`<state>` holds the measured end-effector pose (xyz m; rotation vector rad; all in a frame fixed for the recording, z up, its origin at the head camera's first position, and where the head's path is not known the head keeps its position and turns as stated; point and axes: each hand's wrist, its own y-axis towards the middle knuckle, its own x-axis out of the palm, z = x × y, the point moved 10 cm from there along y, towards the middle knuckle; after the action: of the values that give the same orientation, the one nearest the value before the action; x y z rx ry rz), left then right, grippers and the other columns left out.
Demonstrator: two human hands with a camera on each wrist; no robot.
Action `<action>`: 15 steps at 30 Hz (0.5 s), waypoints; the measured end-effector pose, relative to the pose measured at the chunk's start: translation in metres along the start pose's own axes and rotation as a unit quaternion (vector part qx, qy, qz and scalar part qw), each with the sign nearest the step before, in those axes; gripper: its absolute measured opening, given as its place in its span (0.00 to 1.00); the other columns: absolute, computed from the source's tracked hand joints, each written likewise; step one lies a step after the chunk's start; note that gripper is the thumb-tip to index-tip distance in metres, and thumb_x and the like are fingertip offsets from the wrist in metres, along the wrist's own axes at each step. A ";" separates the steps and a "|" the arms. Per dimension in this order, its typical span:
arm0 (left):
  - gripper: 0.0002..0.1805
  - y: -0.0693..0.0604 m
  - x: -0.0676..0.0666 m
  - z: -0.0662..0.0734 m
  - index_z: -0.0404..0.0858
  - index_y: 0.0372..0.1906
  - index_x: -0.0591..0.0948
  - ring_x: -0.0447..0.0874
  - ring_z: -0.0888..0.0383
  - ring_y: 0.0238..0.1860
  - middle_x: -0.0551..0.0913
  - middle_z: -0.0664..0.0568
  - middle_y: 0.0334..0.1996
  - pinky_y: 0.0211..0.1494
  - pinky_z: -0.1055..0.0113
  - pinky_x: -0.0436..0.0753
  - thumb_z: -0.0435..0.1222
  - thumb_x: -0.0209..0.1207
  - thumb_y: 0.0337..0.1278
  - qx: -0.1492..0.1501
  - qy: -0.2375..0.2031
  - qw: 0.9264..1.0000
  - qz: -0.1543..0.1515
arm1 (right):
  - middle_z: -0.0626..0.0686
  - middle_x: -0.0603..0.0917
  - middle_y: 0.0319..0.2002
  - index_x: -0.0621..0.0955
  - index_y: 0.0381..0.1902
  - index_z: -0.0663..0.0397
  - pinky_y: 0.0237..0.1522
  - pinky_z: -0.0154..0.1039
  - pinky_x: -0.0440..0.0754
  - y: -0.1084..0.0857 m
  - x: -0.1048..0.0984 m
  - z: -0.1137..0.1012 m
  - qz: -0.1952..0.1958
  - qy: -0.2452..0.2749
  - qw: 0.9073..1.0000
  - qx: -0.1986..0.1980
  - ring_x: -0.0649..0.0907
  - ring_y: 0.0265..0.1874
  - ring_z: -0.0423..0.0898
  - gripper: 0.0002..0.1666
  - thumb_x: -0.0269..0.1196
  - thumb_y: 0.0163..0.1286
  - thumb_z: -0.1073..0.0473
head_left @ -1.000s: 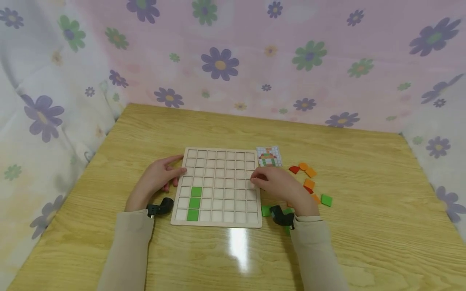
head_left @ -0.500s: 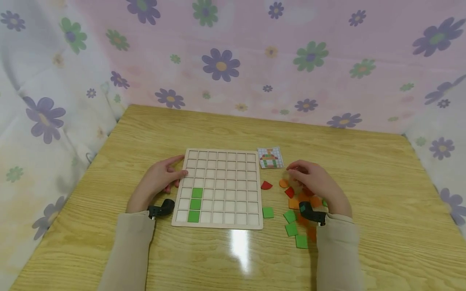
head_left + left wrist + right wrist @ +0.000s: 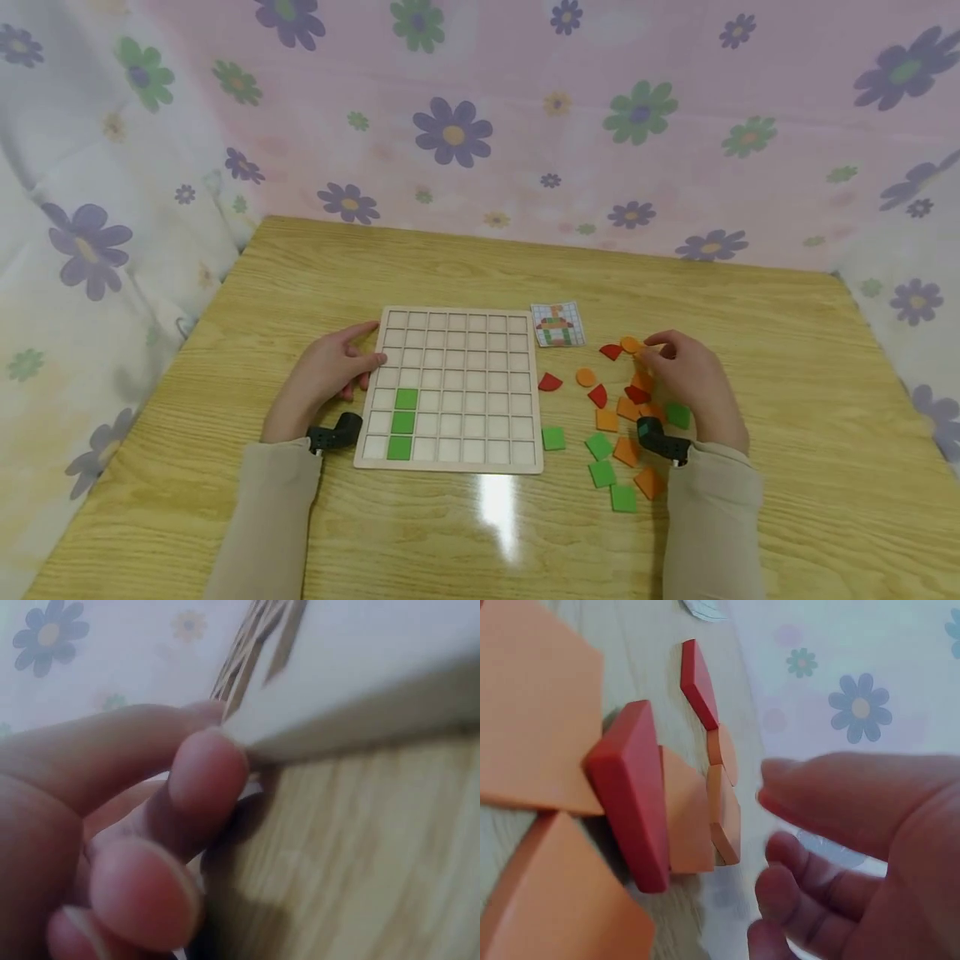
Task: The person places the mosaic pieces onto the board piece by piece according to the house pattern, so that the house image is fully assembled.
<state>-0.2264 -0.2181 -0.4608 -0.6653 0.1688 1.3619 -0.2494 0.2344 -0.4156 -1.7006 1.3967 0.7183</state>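
Orange disc near right grip

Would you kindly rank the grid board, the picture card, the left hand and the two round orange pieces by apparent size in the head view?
1. Grid board
2. Left hand
3. Picture card
4. Round orange pieces: too alike to rank

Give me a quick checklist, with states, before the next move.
1. Left hand touching the board at its left edge: ok.
2. Three green squares in the board's cells: ok, one column.
3. Right hand free of pieces: ok, none visible.
4. Loose pieces lying apart: not ok, a red piece crowds orange pieces.
5. Picture card in sight: ok, uncovered beside the board.
6. Its pattern readable cell by cell: cannot tell, too small.
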 end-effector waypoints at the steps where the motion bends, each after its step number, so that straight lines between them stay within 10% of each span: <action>1: 0.36 0.000 0.000 0.000 0.59 0.65 0.61 0.67 0.57 0.10 0.78 0.44 0.17 0.15 0.62 0.73 0.51 0.60 0.49 -0.002 0.000 1.000 0.002 | 0.62 0.74 0.44 0.70 0.55 0.58 0.35 0.46 0.73 0.000 0.001 0.001 -0.002 0.000 1.000 0.004 0.74 0.37 0.55 0.28 0.50 0.67 0.44; 15: 0.35 0.002 0.001 0.005 0.53 0.67 0.58 0.73 0.53 0.11 0.77 0.46 0.15 0.18 0.62 0.75 0.46 0.57 0.55 0.018 0.019 1.000 0.014 | 0.68 0.73 0.46 0.71 0.53 0.65 0.44 0.55 0.71 0.002 0.005 0.000 -0.007 -0.010 1.000 -0.004 0.73 0.42 0.60 0.23 0.56 0.64 0.57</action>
<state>-0.2289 -0.2143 -0.4578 -0.6614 0.2338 1.3700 -0.2505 0.2318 -0.4207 -1.7040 1.3679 0.7325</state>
